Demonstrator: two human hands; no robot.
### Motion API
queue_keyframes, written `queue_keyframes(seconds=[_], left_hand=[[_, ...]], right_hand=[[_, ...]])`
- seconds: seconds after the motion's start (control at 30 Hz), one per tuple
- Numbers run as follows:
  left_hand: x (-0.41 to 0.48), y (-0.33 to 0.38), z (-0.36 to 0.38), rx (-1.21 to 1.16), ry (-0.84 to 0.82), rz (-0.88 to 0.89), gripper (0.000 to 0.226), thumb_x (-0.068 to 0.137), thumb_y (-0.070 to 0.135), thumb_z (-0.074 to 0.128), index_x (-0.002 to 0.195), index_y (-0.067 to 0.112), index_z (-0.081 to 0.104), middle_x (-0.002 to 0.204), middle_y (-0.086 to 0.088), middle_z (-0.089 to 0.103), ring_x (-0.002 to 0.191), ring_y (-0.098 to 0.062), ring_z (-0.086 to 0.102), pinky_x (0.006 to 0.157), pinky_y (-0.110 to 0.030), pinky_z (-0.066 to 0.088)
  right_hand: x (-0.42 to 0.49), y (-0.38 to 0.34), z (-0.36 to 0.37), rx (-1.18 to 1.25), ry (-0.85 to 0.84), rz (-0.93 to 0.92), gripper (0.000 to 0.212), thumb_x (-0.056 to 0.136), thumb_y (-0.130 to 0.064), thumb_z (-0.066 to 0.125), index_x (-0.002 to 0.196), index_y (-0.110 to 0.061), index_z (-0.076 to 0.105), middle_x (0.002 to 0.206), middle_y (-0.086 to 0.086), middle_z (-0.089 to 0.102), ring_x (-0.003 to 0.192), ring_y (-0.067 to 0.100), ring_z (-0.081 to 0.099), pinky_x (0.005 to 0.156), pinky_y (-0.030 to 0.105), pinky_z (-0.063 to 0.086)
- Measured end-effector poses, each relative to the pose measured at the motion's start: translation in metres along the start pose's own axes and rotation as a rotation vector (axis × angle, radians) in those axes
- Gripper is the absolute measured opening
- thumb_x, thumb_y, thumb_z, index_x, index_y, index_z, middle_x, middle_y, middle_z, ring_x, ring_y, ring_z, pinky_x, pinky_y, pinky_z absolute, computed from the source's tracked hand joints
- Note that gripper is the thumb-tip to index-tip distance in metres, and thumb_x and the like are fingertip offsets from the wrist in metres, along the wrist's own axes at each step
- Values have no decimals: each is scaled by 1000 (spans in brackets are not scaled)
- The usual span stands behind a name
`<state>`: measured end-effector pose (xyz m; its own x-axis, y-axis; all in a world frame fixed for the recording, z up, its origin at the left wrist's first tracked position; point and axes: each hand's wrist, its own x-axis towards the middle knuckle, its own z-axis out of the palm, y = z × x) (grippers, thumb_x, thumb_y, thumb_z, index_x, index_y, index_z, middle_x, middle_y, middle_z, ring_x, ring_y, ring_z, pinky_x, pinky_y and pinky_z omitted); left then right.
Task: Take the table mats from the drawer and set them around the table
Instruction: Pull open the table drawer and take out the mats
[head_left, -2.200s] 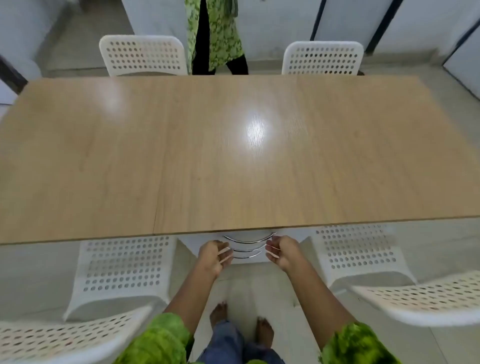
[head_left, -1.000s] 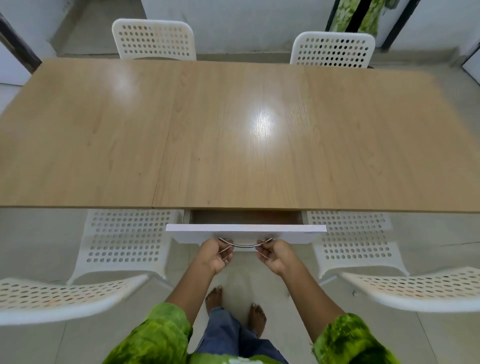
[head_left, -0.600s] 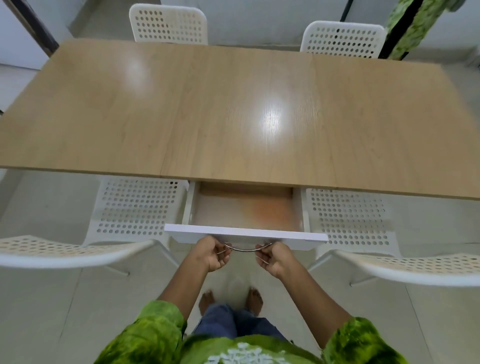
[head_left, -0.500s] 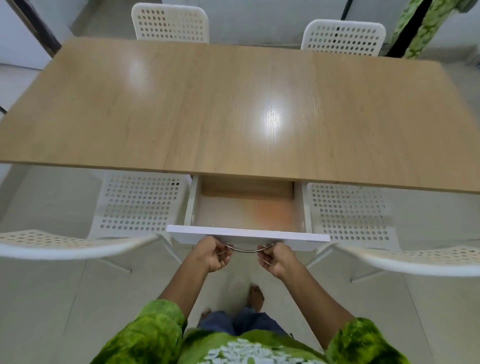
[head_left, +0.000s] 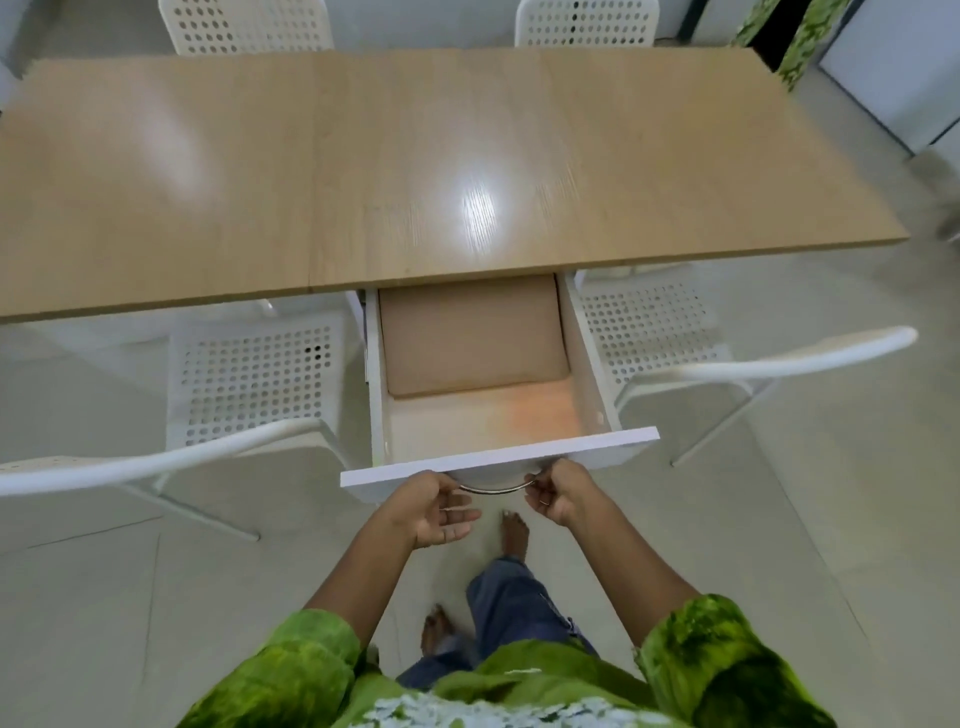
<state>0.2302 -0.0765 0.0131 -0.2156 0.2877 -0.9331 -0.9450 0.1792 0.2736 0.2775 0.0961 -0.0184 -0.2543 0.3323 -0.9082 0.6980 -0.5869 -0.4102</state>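
The white drawer (head_left: 592, 364) stands pulled far out from under the wooden table (head_left: 363, 156). A stack of tan table mats (head_left: 470, 338) lies flat in its rear half; the front half shows bare drawer floor. My right hand (head_left: 558, 491) curls its fingers round the right end of the curved metal handle (head_left: 496, 488) under the drawer front. My left hand (head_left: 434, 512) hovers just below the handle's left end, palm up, fingers relaxed and holding nothing.
White perforated chairs flank the drawer, one to its left (head_left: 249, 384) and one to its right (head_left: 654, 332). Two more chairs (head_left: 244, 23) stand at the table's far side. A person in green clothing (head_left: 800, 36) stands at the far right corner.
The drawer has slid much farther out, uncovering the tan mats. My left hand has let go of the handle and opened; my right hand stays on it.
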Motion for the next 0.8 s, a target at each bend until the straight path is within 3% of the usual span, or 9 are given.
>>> queue_keyframes(seconds=[0.13, 0.23, 0.33, 0.5, 0.63, 0.73, 0.8], left_hand=[[-31, -9, -11, 334, -21, -47, 19, 93, 21, 43, 87, 6, 52, 104, -15, 65, 82, -26, 63, 68, -31, 49], [-51, -3, -19, 458, -32, 25, 21, 93, 24, 45, 92, 7, 58, 94, -13, 71, 75, -24, 66, 66, -28, 51], [-61, 11, -23, 475, 29, 163, 20, 92, 19, 46, 89, 6, 61, 88, -12, 71, 69, -21, 65, 63, -26, 48], [-57, 36, -17, 427, 125, 392, 15, 93, 18, 47, 88, 11, 60, 91, -6, 67, 76, -19, 59, 66, -27, 45], [-45, 65, -4, 430, 194, 531, 12, 92, 13, 49, 83, 14, 57, 99, -8, 62, 84, -19, 56, 67, -26, 43], [-32, 88, 6, 602, 302, 656, 10, 93, 17, 51, 84, 15, 56, 101, -7, 58, 89, -19, 52, 70, -27, 41], [-24, 105, 13, 824, 389, 718, 17, 94, 23, 49, 105, 13, 57, 109, -8, 59, 98, -21, 54, 78, -29, 42]], right_hand=[[-24, 11, -16, -254, -72, 35, 20, 88, -1, 34, 76, -8, 48, 69, 10, 48, 59, 20, 45, 61, 33, 45], [-54, 5, -28, -617, -139, 73, 13, 89, -11, 46, 95, -1, 51, 84, 15, 53, 71, 26, 53, 61, 33, 49], [-84, -9, -32, -797, -192, 47, 18, 92, -18, 46, 90, -1, 52, 83, 16, 61, 70, 27, 60, 63, 31, 50], [-114, -42, -24, -753, -185, -178, 15, 89, -5, 44, 81, -1, 57, 77, 16, 64, 61, 24, 61, 60, 27, 47], [-94, -65, -1, -665, -132, -352, 14, 93, -7, 41, 93, -5, 54, 77, 9, 57, 61, 18, 53, 56, 25, 42], [-68, -78, 15, -573, -97, -386, 9, 92, -5, 42, 91, -9, 51, 73, 6, 51, 60, 16, 48, 53, 24, 37], [-46, -86, 22, -515, -73, -381, 15, 88, 1, 43, 82, -12, 48, 72, 7, 46, 59, 17, 44, 52, 24, 33]])
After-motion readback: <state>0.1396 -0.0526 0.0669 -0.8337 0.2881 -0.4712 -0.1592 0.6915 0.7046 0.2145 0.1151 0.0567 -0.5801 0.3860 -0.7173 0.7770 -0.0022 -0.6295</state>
